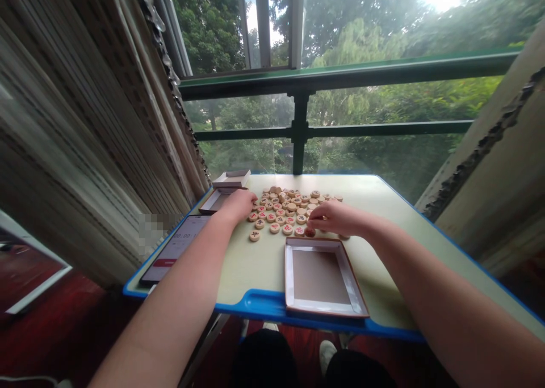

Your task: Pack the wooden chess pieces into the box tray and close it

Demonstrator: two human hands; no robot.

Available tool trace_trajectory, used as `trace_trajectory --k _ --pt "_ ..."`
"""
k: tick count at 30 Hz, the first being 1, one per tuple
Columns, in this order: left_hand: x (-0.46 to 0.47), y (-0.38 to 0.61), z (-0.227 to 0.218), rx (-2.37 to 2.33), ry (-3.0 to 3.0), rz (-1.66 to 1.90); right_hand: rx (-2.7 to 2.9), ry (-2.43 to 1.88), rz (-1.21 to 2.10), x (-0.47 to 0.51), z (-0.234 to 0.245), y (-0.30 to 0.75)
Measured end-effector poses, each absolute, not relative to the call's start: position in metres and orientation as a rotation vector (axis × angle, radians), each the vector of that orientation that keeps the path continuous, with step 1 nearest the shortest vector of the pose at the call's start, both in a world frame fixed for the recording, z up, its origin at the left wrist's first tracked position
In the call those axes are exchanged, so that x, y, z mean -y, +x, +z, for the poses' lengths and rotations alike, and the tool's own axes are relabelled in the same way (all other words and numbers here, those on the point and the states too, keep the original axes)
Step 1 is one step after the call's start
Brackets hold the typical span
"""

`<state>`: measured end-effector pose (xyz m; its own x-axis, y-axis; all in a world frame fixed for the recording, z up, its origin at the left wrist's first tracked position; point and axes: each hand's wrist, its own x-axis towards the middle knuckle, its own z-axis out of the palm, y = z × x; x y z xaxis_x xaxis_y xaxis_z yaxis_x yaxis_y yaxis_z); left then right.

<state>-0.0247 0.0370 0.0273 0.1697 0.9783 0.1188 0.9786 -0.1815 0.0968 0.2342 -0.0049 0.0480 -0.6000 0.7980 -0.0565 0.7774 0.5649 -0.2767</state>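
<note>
Several round wooden chess pieces [284, 206] with red and black marks lie spread over the far middle of a pale table [383, 252]. My left hand [238, 204] rests at the left edge of the pile, fingers curled over pieces. My right hand [332, 218] sits at the pile's near right side, fingers pinched together on a piece [310, 232] just beyond an empty shallow box tray [321, 277] near the front edge. One piece [254, 236] lies apart at the near left.
A phone [176, 249] with a lit screen lies at the table's left edge. Two more box parts [232, 179] [217, 201] sit at the far left. The table has a blue rim; a green window railing [340, 76] stands behind, curtains on both sides.
</note>
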Motion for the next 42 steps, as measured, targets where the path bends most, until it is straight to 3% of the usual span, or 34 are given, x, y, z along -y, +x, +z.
trace_trajectory --k 6,13,22,30,42 --pt "-0.032 -0.021 0.032 2.006 -2.378 -0.323 2.685 -1.342 0.33 -0.003 0.034 0.235" --pt "-0.02 -0.008 0.04 1.768 -2.746 -0.475 2.634 -1.296 0.471 0.009 0.044 0.227" --pt "-0.003 0.02 0.035 1.351 -3.031 -0.667 2.534 -1.437 0.359 0.004 0.035 0.225" --pt "0.016 0.03 0.046 1.159 -3.39 -0.383 2.625 -1.58 0.492 0.005 0.047 0.235" --pt "-0.004 0.019 0.03 1.509 -3.224 -0.827 2.626 -1.259 0.335 0.006 0.034 0.222"
